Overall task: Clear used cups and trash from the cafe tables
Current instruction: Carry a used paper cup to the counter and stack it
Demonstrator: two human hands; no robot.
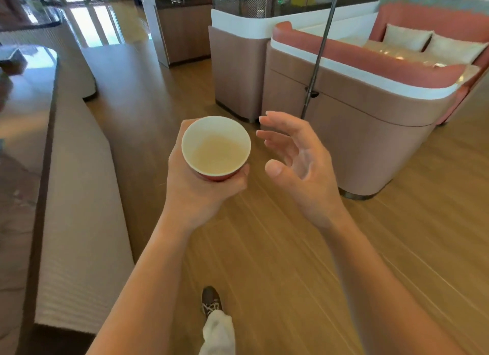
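Note:
A red paper cup (216, 148) with a white inside sits upright in my left hand (195, 188), whose fingers and thumb wrap round its lower wall. The cup's inside looks pale and stained; I cannot tell whether liquid is in it. My right hand (304, 164) hovers just to the right of the cup, fingers spread and slightly bent, holding nothing and not touching the cup. Both hands are out in front of me above a wooden floor.
A long glossy counter (23, 121) with a pale ribbed front runs along my left. Ahead on the right stands a booth (352, 111) with pink seats and cushions, with a thin metal pole (318, 55) in front of it. My shoe (210, 300) is on the floor below.

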